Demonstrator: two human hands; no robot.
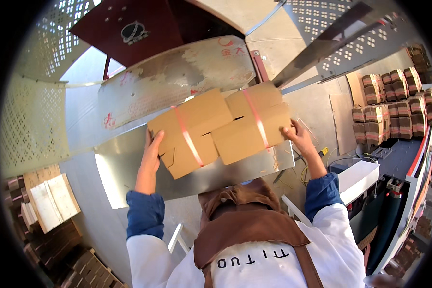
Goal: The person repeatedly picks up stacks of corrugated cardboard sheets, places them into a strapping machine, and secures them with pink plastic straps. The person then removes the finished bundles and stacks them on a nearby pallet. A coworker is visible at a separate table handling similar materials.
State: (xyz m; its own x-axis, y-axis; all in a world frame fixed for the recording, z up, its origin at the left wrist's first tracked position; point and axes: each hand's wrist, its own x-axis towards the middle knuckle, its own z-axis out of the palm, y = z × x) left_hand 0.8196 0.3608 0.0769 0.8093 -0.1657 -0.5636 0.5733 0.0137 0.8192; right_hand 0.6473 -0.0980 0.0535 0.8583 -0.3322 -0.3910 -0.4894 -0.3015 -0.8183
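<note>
A bundle of flat brown cardboard pieces (221, 134) is held between my two hands, above a shiny metal table. Two pink straps run across it, one near each end. My left hand (151, 156) presses against the bundle's left end, thumb on top. At the opposite end, my right hand (300, 137) grips the edge, also with its thumb over the top. The fingers beneath the cardboard are mostly hidden. Under and around the bundle lies the metal tabletop (125, 165), its front edge close to my apron (254, 225).
Behind the table stands a dark red machine (129, 29) with a worn metal plate (177, 72). Perforated guards (38, 120) rise at the left and upper right. Strapped cardboard stacks (393, 105) stand at the right, beside a white trough (360, 180). More cardboard (89, 271) sits at lower left.
</note>
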